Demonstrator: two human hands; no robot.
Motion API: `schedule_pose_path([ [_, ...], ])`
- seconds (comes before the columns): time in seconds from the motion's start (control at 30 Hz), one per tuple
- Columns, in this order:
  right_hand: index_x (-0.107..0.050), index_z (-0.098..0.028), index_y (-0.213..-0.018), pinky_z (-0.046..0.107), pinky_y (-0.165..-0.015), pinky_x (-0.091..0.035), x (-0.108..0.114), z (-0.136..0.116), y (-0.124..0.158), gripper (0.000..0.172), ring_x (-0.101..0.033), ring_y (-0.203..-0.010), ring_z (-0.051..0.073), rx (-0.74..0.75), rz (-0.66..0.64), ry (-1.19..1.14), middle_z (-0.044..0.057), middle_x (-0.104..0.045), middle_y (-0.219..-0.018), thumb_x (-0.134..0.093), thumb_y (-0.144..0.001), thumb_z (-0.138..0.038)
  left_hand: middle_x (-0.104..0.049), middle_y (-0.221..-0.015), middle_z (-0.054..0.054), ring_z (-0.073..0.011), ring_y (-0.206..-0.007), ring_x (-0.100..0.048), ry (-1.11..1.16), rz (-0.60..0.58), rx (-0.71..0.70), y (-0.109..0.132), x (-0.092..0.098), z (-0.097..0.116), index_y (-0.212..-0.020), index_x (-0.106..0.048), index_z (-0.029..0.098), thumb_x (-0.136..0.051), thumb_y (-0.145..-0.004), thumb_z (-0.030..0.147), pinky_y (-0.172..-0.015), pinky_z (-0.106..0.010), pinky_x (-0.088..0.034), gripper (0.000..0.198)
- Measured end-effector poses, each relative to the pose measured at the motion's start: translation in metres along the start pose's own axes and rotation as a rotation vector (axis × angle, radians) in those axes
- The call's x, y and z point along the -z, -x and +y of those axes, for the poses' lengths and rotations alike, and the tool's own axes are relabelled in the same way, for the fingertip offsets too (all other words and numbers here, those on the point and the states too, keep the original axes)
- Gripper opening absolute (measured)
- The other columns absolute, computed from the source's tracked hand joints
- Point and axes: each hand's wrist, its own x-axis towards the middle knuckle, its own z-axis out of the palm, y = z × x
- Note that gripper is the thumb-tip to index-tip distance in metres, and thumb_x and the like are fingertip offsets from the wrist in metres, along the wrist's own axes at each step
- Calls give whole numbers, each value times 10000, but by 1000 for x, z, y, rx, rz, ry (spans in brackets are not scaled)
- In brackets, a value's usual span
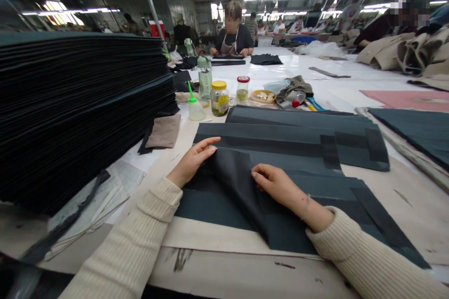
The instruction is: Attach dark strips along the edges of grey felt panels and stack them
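Note:
A black piece of fabric (234, 173), smooth and slightly shiny, is lifted and folded over the dark blue-green panel (210, 206) in front of me. At its upper left corner, my left hand (191, 161) pinches it between thumb and fingers, with the index finger stretched out. The fingertips of my right hand (277, 184) are closed on the fabric's right edge, just above the panel. Black strips run across the panel and cross near its right end. Beyond it lie similar panels (280, 131) with black strips, overlapping one another.
A tall stack of dark sheets (80, 103) rises at left, beside a beige cloth square (163, 131). Past the panels stand a green-tipped squeeze bottle (196, 110), a yellow-lidded jar (220, 100), a red-lidded jar (242, 89) and a water bottle (205, 79). A co-worker (235, 32) sits opposite.

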Motion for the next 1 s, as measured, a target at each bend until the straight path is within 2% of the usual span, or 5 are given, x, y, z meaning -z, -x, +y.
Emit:
schedule_pose_path([
  [0.23,-569,-146,-803,226,-571,-440,-1,1,2,425,-534,-603,106,-29,-35,-127,36,-579,-731,-318,-863,-483,-454,-485,61,-84,-511,-446,99,78,-64,2,18,1,-1087,-590,156,-504,-793,421,-768,-290,-445,405],
  [0.4,-556,-159,-778,228,-569,-411,0,4,3,408,-524,-586,109,46,-46,12,12,-558,-664,-303,-878,-464,-473,-540,51,-77,-538,-462,160,296,-173,7,51,7,-1013,-615,175,-535,-776,376,-726,-254,-448,320],
  [0.57,-563,-161,-772,240,-631,-413,2,-3,4,354,-542,-657,124,141,-27,211,27,-586,-716,-321,-888,-391,-549,-667,13,-106,-622,-507,-21,486,-199,16,71,10,-1014,-595,194,-556,-740,365,-677,-257,-437,325],
  [0.8,-611,-149,-1007,270,-801,-418,34,-21,37,286,-571,-877,166,263,-99,454,73,-615,-969,-396,-863,-272,-606,-938,-57,-205,-815,-548,-780,1,-43,38,59,-12,-933,-640,213,-590,-665,476,-749,-312,-436,379],
  [1.0,-613,-148,-1029,270,-793,-443,126,47,78,293,-587,-850,173,-75,99,600,85,-613,-997,-473,-816,-291,-592,-889,-68,-208,-767,-542,-939,-123,24,29,63,-14,-925,-616,161,-559,-662,500,-708,-304,-427,433],
])
